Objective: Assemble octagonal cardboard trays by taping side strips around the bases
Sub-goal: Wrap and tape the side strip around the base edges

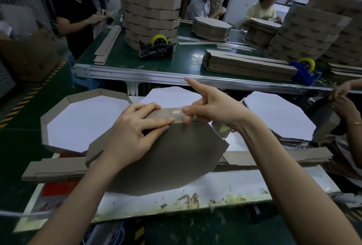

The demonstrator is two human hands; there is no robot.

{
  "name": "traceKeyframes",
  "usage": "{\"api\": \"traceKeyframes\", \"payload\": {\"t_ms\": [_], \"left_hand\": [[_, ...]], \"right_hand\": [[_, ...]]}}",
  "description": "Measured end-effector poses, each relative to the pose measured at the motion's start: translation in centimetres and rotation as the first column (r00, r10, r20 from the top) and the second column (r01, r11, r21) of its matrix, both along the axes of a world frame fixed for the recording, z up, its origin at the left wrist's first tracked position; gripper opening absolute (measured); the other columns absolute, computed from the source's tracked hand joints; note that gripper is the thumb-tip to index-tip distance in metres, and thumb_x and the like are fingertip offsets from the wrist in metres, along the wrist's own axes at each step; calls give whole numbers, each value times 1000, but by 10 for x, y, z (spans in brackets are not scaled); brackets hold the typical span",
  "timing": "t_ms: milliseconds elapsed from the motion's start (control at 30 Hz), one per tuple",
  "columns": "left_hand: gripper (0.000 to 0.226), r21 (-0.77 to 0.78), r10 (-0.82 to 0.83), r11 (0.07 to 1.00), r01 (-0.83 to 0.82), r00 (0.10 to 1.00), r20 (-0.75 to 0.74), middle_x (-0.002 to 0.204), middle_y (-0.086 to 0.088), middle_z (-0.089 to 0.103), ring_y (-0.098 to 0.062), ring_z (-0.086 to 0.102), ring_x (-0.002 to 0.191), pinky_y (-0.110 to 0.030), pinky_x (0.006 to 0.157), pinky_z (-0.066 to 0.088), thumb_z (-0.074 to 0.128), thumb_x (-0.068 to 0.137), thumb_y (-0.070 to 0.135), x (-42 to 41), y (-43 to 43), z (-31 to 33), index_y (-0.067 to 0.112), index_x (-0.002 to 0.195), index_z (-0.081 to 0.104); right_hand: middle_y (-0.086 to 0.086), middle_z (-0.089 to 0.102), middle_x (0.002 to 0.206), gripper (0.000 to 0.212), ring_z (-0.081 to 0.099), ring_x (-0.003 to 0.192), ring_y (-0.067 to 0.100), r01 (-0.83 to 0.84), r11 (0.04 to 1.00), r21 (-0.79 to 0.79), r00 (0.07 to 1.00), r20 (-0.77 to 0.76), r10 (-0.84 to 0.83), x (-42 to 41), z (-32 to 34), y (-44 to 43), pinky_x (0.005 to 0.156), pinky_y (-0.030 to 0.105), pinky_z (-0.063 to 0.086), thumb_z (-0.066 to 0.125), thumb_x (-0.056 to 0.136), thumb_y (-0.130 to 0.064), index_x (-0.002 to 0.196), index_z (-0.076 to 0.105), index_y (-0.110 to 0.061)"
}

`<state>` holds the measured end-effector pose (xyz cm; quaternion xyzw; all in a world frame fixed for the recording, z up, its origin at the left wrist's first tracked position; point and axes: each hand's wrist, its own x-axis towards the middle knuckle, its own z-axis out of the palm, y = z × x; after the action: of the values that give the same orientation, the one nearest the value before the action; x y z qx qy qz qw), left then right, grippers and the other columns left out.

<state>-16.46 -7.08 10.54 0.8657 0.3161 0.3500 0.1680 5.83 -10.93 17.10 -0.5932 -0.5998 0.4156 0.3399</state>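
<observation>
A brown octagonal base [172, 158] lies upside down on the white work board in front of me. A cardboard side strip [166, 114] stands along its far edge, with a short piece of clear tape [177, 113] on it. My left hand [135, 129] lies over the far left of the base, fingers extended and pressing the strip against the edge. My right hand [207, 105] touches the strip just right of the tape with thumb and lower fingers, its index finger pointing up and away.
A finished tray [58, 113] sits at the left, white octagonal bases [278, 115] behind and to the right. Flat side strips [52, 170] lie along the board's left and right. Beyond are a conveyor table, tape dispensers [156, 48], tray stacks and other workers; another person's hands [340, 97] are at the right.
</observation>
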Motion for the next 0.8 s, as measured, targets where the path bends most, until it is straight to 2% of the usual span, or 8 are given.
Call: {"api": "traceKeyframes", "payload": {"t_ms": [67,100,167,233,300,533,667,800], "left_hand": [[25,-9,16,1000,-16,1000,1,127,3,61,-17,46,115,-25,89,34,61,89,32,1,0,0,33,112,71],[24,-13,21,1000,-21,1000,5,126,4,60,-16,45,115,-24,90,33,62,89,31,1,0,0,33,111,72],[23,-16,31,999,-31,999,14,122,12,58,-15,44,116,-25,91,33,63,90,32,1,0,-1,32,111,73],[24,-48,55,997,-53,998,29,112,25,51,-12,45,112,-28,89,38,64,89,35,2,-1,-2,30,112,68],[30,-104,87,991,-83,995,39,104,23,45,-13,46,109,-34,88,44,65,88,38,2,-1,-2,28,116,56],[42,-77,99,992,-96,994,45,107,11,44,-24,50,108,-35,87,39,68,87,33,3,-2,0,17,120,48],[43,-43,69,997,-67,997,37,108,15,41,-22,49,108,-35,87,38,67,88,34,1,-1,-2,20,124,47],[42,-13,57,998,-56,998,35,106,18,37,-16,45,105,-33,84,37,66,89,35,1,-2,-6,25,124,45]], "right_hand": [[8,77,86,60,47,47,7,31,999,-17,999,-23,-31,-8,3,-4,47,12,38,67,93,-10,145,40,-21],[10,77,90,43,40,44,9,61,998,-6,996,-61,-62,-13,6,-5,44,13,35,66,93,-8,132,52,-19],[14,76,95,17,31,40,9,134,991,-11,968,-211,-134,-20,8,-8,40,14,30,58,93,-1,102,59,-14],[17,75,97,23,28,36,6,191,978,-86,897,-388,-210,-27,6,-9,36,13,26,47,93,7,83,57,-11],[19,73,97,31,28,34,3,214,964,-157,813,-519,-264,-33,2,-12,34,13,24,39,91,12,75,55,-9],[14,74,93,34,30,35,2,187,946,-263,697,-643,-317,-41,-18,-28,31,10,24,33,90,12,93,65,3],[14,73,97,35,31,35,3,187,933,-306,659,-666,-350,-45,-29,-39,31,10,24,31,90,10,100,64,5],[13,74,98,30,30,35,2,209,920,-332,662,-644,-383,-48,-36,-49,34,10,20,39,91,6,102,66,4]]}}
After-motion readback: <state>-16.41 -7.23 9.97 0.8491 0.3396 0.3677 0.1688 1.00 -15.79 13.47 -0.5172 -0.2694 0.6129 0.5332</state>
